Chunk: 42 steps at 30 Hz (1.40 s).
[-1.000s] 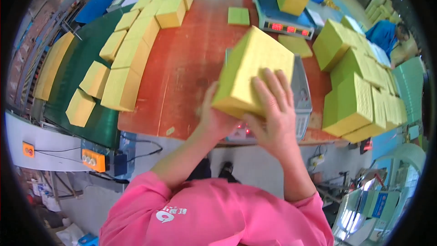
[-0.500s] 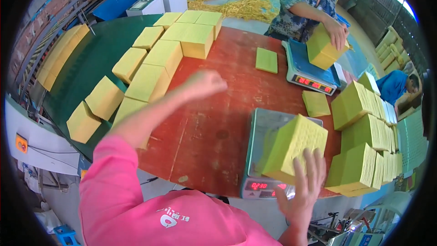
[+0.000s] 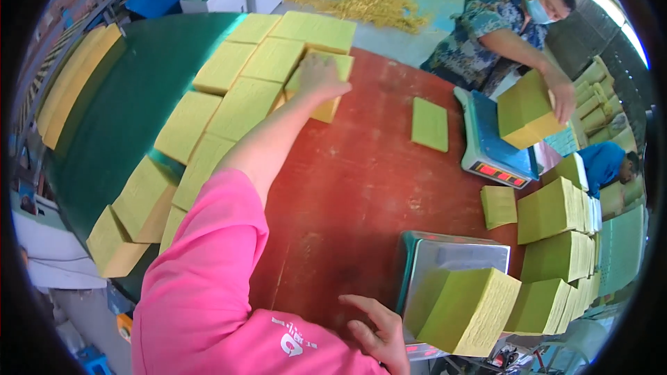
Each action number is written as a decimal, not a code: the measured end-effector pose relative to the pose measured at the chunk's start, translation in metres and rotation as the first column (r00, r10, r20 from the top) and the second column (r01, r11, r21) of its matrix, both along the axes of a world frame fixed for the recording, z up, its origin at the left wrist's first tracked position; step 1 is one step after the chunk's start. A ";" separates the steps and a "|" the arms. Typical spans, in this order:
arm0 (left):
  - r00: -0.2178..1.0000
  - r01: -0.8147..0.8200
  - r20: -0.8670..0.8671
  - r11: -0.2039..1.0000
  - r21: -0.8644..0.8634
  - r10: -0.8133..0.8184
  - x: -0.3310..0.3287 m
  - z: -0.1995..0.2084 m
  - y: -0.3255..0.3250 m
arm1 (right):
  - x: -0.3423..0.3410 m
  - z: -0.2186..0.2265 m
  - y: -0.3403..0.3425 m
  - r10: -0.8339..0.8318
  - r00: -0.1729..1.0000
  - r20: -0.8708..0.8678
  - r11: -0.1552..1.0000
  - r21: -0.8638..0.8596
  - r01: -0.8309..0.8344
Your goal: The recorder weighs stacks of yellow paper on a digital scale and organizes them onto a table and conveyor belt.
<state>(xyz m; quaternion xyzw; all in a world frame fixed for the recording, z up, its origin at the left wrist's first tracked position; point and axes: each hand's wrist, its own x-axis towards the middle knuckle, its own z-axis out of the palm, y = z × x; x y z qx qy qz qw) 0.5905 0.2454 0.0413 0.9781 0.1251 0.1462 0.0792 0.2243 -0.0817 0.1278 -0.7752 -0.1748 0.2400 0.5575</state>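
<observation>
My left arm, in a pink sleeve, reaches forward across the red table (image 3: 361, 187). My left hand (image 3: 319, 80) is closed over the top of a stack of yellow paper (image 3: 340, 64) at the near right side of the far rows; its fingertips are partly hidden. My right hand (image 3: 381, 337) is low in the view with fingers apart and nothing in it. Just right of it, another stack of yellow paper (image 3: 472, 309) sits on a silver-topped digital scale (image 3: 455, 253), covering part of its plate.
Rows of yellow stacks (image 3: 243, 107) line the table's left side and a green belt (image 3: 156, 62). Across the table a masked co-worker (image 3: 486, 28) holds a stack (image 3: 531, 107) on a blue scale (image 3: 479, 125). More stacks (image 3: 552, 212) are piled right. Thin yellow pads (image 3: 429, 123) lie between.
My left hand has moved forward onto the far stack. My right hand has drawn left, away from the stack on the near scale. The co-worker's stack has shifted right and tilted.
</observation>
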 end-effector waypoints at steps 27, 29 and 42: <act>0.987 0.058 0.158 0.964 -0.259 -0.017 -0.633 -0.019 -0.202 | -0.037 -0.100 -0.030 0.453 0.807 0.378 0.890 -0.249 -0.383; 0.708 -0.153 -0.168 -0.083 -0.985 0.686 -0.653 -0.051 -0.231 | -0.050 -0.092 -0.030 0.443 0.816 0.372 0.895 -0.227 -0.383; 0.985 0.114 0.150 0.345 -0.932 0.080 -0.672 -0.073 -0.248 | -0.138 -0.109 -0.095 0.200 0.968 0.153 0.979 -0.083 -0.189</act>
